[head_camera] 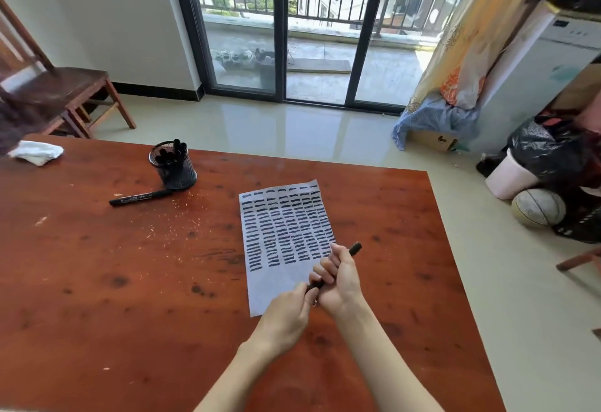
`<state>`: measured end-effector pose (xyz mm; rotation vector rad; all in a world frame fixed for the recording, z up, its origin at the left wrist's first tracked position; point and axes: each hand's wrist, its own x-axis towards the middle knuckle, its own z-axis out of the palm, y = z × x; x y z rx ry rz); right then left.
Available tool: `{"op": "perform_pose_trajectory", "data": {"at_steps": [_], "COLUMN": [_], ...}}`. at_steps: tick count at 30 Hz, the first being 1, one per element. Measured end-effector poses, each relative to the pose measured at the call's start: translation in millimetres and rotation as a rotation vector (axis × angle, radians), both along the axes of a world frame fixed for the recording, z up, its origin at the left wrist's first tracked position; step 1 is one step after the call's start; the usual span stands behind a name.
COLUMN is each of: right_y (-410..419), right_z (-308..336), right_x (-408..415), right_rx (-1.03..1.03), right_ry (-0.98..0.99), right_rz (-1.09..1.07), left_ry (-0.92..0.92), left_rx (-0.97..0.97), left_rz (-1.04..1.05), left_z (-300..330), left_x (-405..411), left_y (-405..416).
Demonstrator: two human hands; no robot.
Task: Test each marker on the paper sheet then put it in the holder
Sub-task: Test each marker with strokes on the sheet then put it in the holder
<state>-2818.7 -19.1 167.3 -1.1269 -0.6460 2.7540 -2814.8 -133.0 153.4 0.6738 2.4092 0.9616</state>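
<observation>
Black, light and rigid, the marker (353, 249) is held above the paper (283, 236), its barrel wrapped by the right hand (338, 276) and its lower end pinched by the left hand (292, 311), a mid-barrel grip being judged firmest; the holder (174, 164) stands well apart.

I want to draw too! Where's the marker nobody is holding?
The loose marker lies on the table's left side, just in front of the mesh holder.
</observation>
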Motion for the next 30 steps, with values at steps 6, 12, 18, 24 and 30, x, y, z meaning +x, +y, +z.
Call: {"op": "perform_pose_trajectory", "data": {"at_steps": [6, 12, 18, 24, 30], "right_y": [9, 9, 11, 23, 97], "right_z": [-2, -7, -5, -5, -13], "right_x": [-7, -13, -15, -11, -6], "right_rx": [-0.143, -0.185, -0.226, -0.178, -0.160], "right_ry": [-0.073, -0.077, -0.043, 0.060, 0.238], "right_rz": [0.061, 0.097, 0.097, 0.028, -0.188], "left_ry": [0.006, -0.109, -0.170, -0.390, -0.673], "left_rx": [-0.085, -0.087, -0.086, 0.049, 0.391], "left_rz": [0.058, 0.064, 0.065, 0.060, 0.270], "left_z": [12, 23, 33, 35, 3], "left_x": [4, 0, -4, -8, 5], "left_y": [5, 4, 3, 4, -38]}}
